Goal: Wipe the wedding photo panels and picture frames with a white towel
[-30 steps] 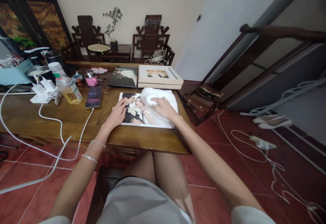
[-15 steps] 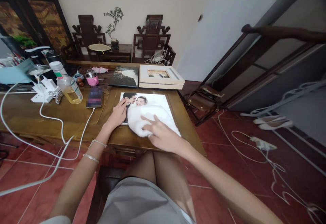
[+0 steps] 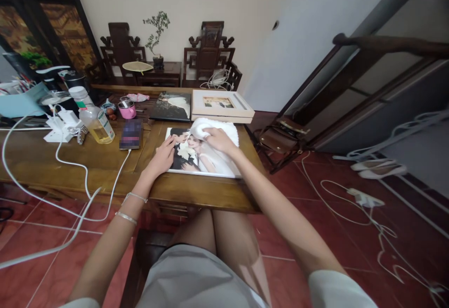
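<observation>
A glossy wedding photo panel [image 3: 217, 164] of a couple lies flat on the wooden table [image 3: 196, 189]. My left hand [image 3: 163, 156] rests along its left edge, with fingers stretched out over the corner of the picture. A fluffy white towel [image 3: 228, 129] is bunched under my right hand [image 3: 218, 140], whose fingers press and grip it at the photo's far edge. The towel hides the upper right part of the picture.
Behind the photo lie a dark album [image 3: 170, 106] and a white framed picture on a box [image 3: 222, 106]. To the left are a phone [image 3: 131, 135] on a charging cable, a pink mug [image 3: 126, 109], an oil bottle [image 3: 96, 118] and a power strip [image 3: 61, 125].
My right hand has pushed the towel away from the photo's near side to its far edge, uncovering the lower part of the picture. The left hand has stayed in place.
</observation>
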A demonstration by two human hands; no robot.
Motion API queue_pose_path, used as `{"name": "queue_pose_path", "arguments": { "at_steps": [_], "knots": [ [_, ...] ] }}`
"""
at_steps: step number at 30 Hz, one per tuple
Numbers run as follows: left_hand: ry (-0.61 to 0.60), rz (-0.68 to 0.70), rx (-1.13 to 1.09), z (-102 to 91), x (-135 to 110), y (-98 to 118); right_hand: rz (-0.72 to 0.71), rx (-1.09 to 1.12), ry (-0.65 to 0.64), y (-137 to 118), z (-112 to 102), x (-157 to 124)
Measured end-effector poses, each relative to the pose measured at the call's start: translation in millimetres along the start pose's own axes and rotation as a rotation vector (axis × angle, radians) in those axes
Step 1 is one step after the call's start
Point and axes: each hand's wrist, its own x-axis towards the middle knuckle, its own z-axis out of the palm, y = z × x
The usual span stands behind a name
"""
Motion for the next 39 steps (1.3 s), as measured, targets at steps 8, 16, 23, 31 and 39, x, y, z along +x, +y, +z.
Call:
{"name": "queue_pose_path", "arguments": {
  "at_steps": [8,16,23,31,39],
  "knots": [
    [0.014,0.053,-0.03,-1.9,0.1,-1.3,-0.271,0.007,-0.148,-48.9,9.3,-65.8],
    [0.018,0.01,-0.01,0.6,0.2,-0.8,-0.061,0.01,-0.07,-1.4,-17.0,-115.9],
    [0.058,0.015,-0.041,0.1,-1.0,0.2,0.081,-0.145,0.003,-29.2,8.6,-53.6],
    [0.25,-0.013,-0.161,-12.5,-5.0,19.8,-0.408,0.039,-0.214,-67.3,19.8,-75.5],
    [0.129,0.054,-0.048,-6.3,-6.8,16.9,-0.243,0.052,-0.151,-31.4,-9.1,-133.0]
  ]
}}
